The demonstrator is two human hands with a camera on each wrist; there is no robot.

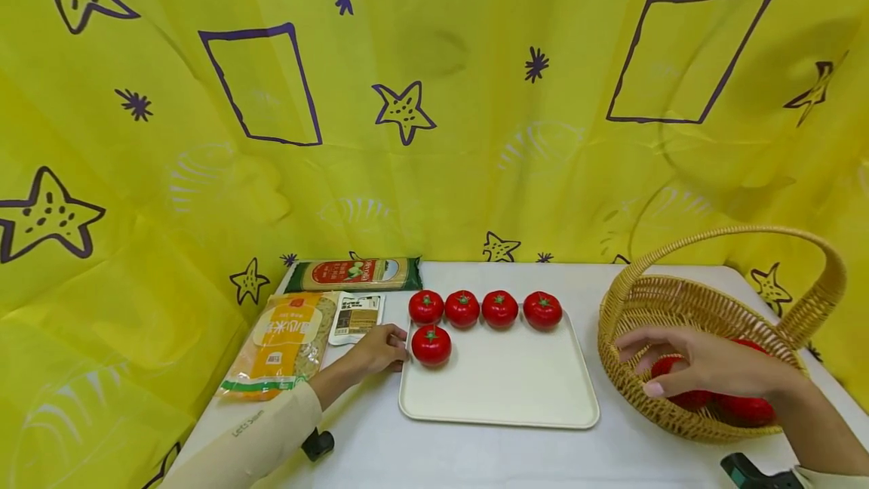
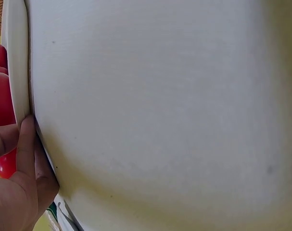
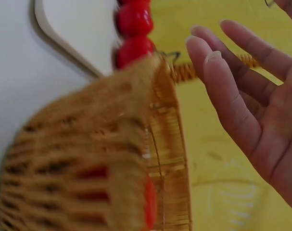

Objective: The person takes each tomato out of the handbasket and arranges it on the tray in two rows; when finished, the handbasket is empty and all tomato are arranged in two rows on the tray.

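Observation:
My left hand pinches the left rim of a cream tray; the left wrist view shows the fingers at that rim. Several red tomatoes stand on the tray, most in a row along its far edge, with one tomato in front of the row at the left. Over the wicker basket hovers my right hand, fingers spread and holding nothing. Inside the basket lie more red tomatoes, partly hidden by the hand.
Left of the tray lie an orange grain bag, a small white pouch and a long green-ended packet. The basket's tall handle arches upward. A yellow patterned curtain hangs behind the white table.

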